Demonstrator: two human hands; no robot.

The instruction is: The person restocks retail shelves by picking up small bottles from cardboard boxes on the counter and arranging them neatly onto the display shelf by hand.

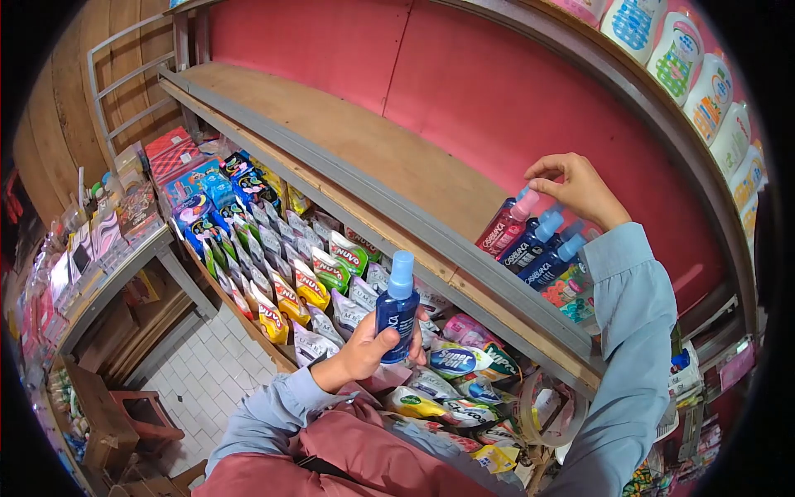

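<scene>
My left hand (364, 352) is wrapped around a dark blue spray bottle (396, 323) with a light blue cap, held upright in front of the lower shelf. On the upper shelf, the closed fingers of my right hand (571, 184) are at the top of a red spray bottle (500, 228) with a pink cap. Their exact grip on the cap is partly hidden. Beside the red bottle stand several dark blue spray bottles (542, 267) labelled Casablanca. Small packs with red and green prints (567, 290) lie near them, below my right wrist.
The wooden upper shelf (331, 120) has a raised grey front rail (373, 203). Below it are rows of refill pouches (310, 286) and a clear round tub (551, 414). White bottles (679, 58) line the top-right shelf. A red stool (147, 417) stands on the tiled floor (207, 356).
</scene>
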